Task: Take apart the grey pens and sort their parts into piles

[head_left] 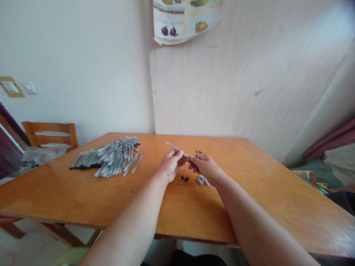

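Pinching a slim pen (171,146) with our left hand (172,164), its near end in our closed right hand (203,167), we judged that skewed pressure could make it slip.

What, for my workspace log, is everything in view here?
Table: one, orange-brown, centre
Wall: one, pale, behind
Held stick: one, grey, above table's centre
Loose sticks: many, grey-white, table's left
Small pieces: a few, black, table's middle
Pale pieces: a few, whitish, right of those
Dark pieces: a few, dark, farther back
Chair: one, orange-brown, left
Plastic bag: one, clear, by chair
Poster: one, white with fruit, upper wall
Wall plates: two, white, one yellow-framed, left
Cloths: two, purple, left and right edges
Clutter: uncounted, mixed colours, right edge
Green item: one, pale, bottom left
Left hand: one, bare, holding stick
Right hand: one, bare, at stick's end
Forearms: two, bare, bottom
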Demonstrator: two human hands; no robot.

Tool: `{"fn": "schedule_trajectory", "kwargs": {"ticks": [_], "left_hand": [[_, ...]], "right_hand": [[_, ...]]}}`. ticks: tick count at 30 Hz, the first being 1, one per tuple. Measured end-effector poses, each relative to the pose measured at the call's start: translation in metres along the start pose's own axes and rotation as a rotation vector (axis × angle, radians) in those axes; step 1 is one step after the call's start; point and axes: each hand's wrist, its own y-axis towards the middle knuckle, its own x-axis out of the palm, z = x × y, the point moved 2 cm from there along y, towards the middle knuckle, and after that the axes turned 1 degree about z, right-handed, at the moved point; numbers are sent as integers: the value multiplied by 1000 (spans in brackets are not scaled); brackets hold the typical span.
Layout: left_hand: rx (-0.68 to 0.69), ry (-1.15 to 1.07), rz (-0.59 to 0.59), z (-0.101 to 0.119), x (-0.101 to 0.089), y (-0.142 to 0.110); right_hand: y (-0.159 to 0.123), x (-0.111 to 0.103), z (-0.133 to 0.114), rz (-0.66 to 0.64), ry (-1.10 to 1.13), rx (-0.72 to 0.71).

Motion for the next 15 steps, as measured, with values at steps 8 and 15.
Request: {"fn": "schedule_trajectory", "kwargs": {"ticks": [8, 15], "left_hand": [[2, 2, 2, 0, 0, 0], [-9, 0, 13, 0, 0, 0]], "right_hand": [[0, -1, 1, 1, 51, 22], [2, -2, 2, 10, 16, 2]]}}
